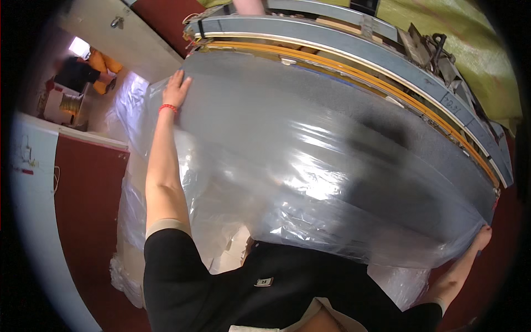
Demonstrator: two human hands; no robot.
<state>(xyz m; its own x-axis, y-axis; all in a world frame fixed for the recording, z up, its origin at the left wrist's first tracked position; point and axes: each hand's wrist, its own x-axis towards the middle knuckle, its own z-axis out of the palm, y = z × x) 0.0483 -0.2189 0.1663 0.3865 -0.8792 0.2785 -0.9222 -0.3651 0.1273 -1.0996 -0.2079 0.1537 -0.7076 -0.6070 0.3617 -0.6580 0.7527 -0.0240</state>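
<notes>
A wide sheet of clear plastic film (315, 171) lies over a grey padded panel (348, 94), wrinkled and shining near the middle. My left hand (176, 89), with a red bracelet at the wrist, lies at the panel's far left corner with fingers stretched out on the film. At the right side my right hand (483, 238) pinches the film's edge, pulling it into creases toward that corner. Those right fingertips are small and partly hidden. More film hangs down the left side beside my left arm.
Behind the panel runs a long grey metal frame (310, 29) with orange strips (354, 65); metal tools (437, 47) sit at its right. Another person's arm (249, 6) reaches in at the top. At left are a door (105, 27) and a person in orange trousers (103, 66).
</notes>
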